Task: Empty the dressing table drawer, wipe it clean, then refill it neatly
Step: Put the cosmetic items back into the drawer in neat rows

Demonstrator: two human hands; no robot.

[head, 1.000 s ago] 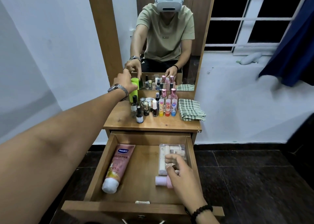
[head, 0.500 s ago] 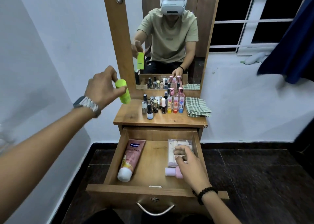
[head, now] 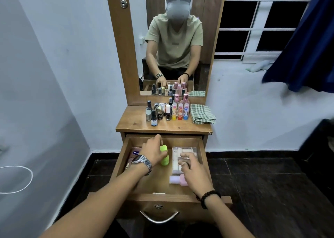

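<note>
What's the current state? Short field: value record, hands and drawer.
drawer: open
left hand: grips green bottle, low in the drawer
right hand: fingers on clear box in the drawer
also in drawer: pink tube, pink bottle
tabletop: small bottles, checked cloth

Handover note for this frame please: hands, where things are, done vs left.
Left hand: grip on the lime-green plastic bottle, which is inside the open wooden drawer, mid-floor.
Right hand: fingers curled over the clear plastic box of white rolls; firm hold unclear.
Also in the drawer: pink lotion tube at left, small pink bottle lying near the front.
Done: refill underway.
Left: small glass bottles on the tabletop, beside the folded green checked cloth, likely go in next.
</note>
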